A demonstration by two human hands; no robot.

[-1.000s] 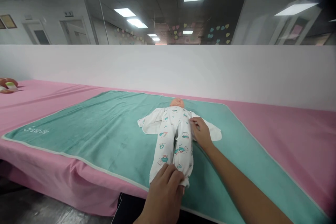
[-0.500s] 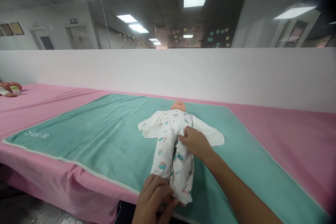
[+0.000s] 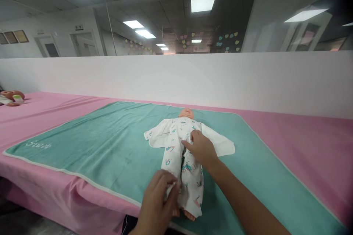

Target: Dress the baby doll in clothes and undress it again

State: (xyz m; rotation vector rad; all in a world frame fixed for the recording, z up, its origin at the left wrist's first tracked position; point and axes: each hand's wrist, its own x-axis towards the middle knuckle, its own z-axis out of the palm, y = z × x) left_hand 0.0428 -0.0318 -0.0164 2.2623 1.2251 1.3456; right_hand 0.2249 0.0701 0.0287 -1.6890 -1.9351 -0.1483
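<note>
A baby doll (image 3: 186,112) lies on its back on a teal blanket (image 3: 110,143), head toward the wall, dressed in a white printed sleepsuit (image 3: 190,176). My left hand (image 3: 158,198) is closed, pinching the fabric of the sleepsuit's left leg near the foot. My right hand (image 3: 200,147) presses on the doll's belly, fingers curled with the index touching the cloth. A bare doll foot (image 3: 189,214) pokes out of the right leg.
The blanket covers a long pink-sheeted table (image 3: 303,143) against a low white wall (image 3: 220,80). Another doll (image 3: 11,97) lies at the far left end. The table's front edge runs just below my left hand.
My left hand has gone from the end of the suit's legs to the left leg, pinching its cloth. My right hand slid from the doll's side onto its belly.
</note>
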